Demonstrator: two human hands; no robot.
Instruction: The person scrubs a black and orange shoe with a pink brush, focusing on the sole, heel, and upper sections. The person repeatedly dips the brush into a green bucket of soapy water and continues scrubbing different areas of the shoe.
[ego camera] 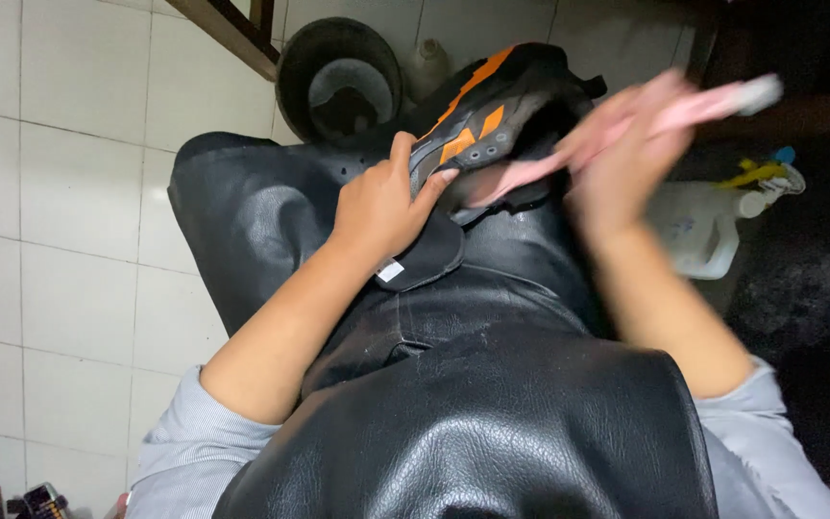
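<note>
A black and orange shoe (pixel 492 115) is held over a lap covered by a black leather-like apron (pixel 492 413); every place below is given from that shoe. The left hand (pixel 381 207) is clamped on the shoe's near side, thumb on top and fingertips curled under its edge. The right hand (pixel 617 154), just right of the shoe, is closed around a pink brush-like tool (pixel 694 111), whose far end is blurred, so what kind of tool it is cannot be told exactly.

The shoe is gripped by one hand only and rests partly on the slick apron; it could be twisted loose or slid off the lap if the tool is pressed hard. The left fingertips lie close to the tool's path and could be struck.

Below and left of the shoe, a floor of pale square tiles (pixel 69 192) is seen. Just beyond the shoe stands a dark round bucket (pixel 338 82), and to its right a white plastic jug (pixel 698 231) on a darker floor.
</note>
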